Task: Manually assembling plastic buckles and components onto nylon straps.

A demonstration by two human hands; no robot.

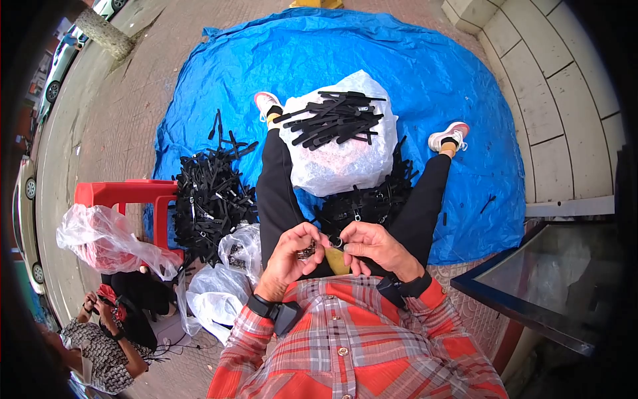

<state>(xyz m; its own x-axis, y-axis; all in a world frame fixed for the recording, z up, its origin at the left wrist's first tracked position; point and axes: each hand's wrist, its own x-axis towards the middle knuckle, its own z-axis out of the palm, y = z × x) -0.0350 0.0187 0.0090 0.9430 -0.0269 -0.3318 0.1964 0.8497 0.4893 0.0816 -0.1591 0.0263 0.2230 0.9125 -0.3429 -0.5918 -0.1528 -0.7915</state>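
My left hand (292, 254) is curled in front of my lap, with several small dark metal pieces (306, 251) showing in its palm. Close beside it, my right hand (380, 248) pinches a small black loop-like piece (337, 242) between thumb and fingers. The fingertips of both hands nearly meet at this piece. Its exact kind is too small to make out. Beyond the hands, between my legs, lies a heap of black straps (362, 205) with small shiny metal parts. More black straps (342, 120) lie stacked on a stuffed white plastic bag (339, 163).
A blue tarp (478, 173) spreads under my feet. To the left are another strap pile (209, 203), a red plastic stool (126, 193) and clear plastic bags (216, 292). Another person (103, 339) sits at lower left. A dark-framed glass panel (538, 279) stands at right.
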